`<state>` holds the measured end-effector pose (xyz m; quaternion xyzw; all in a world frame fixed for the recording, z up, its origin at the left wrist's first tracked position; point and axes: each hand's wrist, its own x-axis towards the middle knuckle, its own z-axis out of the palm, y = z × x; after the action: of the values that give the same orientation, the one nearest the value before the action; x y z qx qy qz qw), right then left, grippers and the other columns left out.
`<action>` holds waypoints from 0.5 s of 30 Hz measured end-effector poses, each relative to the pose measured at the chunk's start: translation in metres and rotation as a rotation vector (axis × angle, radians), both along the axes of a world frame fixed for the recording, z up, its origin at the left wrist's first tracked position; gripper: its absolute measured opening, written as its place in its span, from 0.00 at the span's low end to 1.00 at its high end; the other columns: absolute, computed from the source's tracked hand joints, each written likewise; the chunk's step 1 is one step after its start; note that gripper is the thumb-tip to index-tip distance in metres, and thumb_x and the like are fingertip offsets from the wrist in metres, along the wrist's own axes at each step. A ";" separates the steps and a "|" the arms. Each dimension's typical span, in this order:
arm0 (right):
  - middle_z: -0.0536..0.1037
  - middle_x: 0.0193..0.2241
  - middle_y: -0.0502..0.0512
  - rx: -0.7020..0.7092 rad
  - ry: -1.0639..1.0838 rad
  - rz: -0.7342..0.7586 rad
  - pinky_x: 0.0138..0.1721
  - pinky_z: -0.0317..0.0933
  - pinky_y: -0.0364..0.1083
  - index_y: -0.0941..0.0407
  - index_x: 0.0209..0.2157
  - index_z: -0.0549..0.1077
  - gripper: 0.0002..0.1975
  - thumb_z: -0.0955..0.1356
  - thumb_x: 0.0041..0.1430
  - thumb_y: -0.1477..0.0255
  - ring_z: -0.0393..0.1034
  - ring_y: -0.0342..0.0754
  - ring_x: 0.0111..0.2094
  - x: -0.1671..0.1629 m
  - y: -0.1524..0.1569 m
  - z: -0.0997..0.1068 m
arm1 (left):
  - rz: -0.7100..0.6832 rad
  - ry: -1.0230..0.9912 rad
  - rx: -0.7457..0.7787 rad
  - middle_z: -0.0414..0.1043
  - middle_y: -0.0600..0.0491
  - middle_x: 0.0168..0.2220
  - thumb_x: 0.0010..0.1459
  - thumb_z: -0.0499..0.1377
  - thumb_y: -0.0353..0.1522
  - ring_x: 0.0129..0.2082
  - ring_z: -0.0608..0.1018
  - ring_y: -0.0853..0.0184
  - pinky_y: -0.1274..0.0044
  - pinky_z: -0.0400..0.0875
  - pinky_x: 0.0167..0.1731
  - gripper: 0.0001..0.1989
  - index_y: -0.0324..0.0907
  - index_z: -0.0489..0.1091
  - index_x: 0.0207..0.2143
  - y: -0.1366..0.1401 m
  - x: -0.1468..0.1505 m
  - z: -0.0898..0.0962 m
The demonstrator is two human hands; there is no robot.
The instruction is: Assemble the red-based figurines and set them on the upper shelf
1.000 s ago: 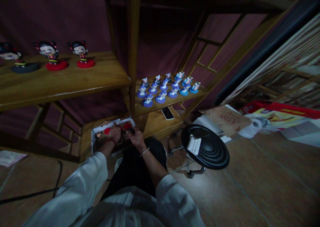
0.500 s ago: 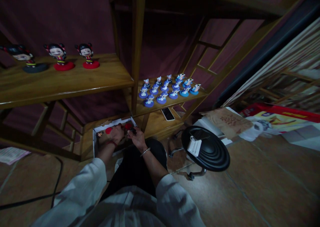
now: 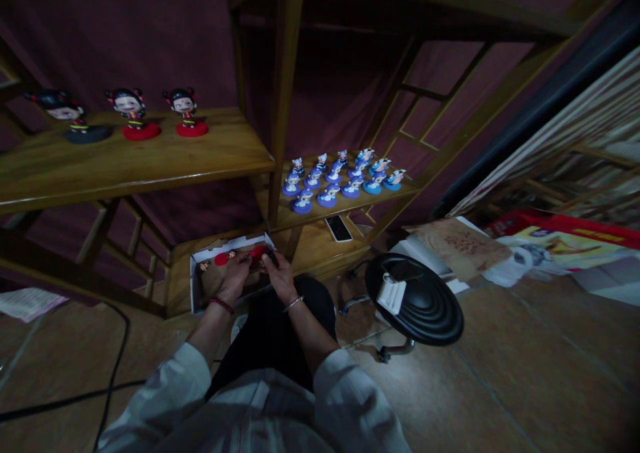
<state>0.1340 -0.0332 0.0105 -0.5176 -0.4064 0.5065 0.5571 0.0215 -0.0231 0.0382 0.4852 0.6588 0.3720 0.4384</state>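
Observation:
My right hand (image 3: 281, 276), wearing a silver bangle, is closed around a black-haired figurine (image 3: 271, 258). My left hand (image 3: 235, 278), with a red bead bracelet, has its fingers drawn together at a red round base (image 3: 257, 253) beside the right fingers. Both hands are over a shallow open cardboard box (image 3: 193, 286) with white edges, on the low shelf. Inside the box a red disc (image 3: 221, 259) and small figurine parts (image 3: 204, 266) lie left of my hands. My fingers partly cover the figurine.
Three figurines with black hair buns (image 3: 131, 110) stand on the left shelf (image 3: 200, 163). Several purple- and blue-based figurines (image 3: 329, 195) fill the right shelf. A phone (image 3: 339, 228) lies below them. A black stool (image 3: 425, 306) carrying a white item (image 3: 391, 294) stands to the right.
My left hand has drawn back slightly in the box and come to the red base near my right hand, uncovering a small figurine part. The view has shifted a little.

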 end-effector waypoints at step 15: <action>0.74 0.25 0.47 -0.046 0.118 -0.023 0.29 0.66 0.41 0.56 0.37 0.71 0.19 0.69 0.46 0.58 0.68 0.41 0.25 0.001 -0.016 0.018 | 0.164 -0.512 -0.025 0.74 0.46 0.44 0.56 0.54 0.28 0.43 0.77 0.64 0.71 0.72 0.45 0.13 0.37 0.69 0.43 -0.032 0.002 0.010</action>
<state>0.1349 -0.0497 0.0283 -0.5042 -0.3551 0.5389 0.5738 0.0234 -0.0555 0.0479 0.3147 0.5682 0.5087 0.5652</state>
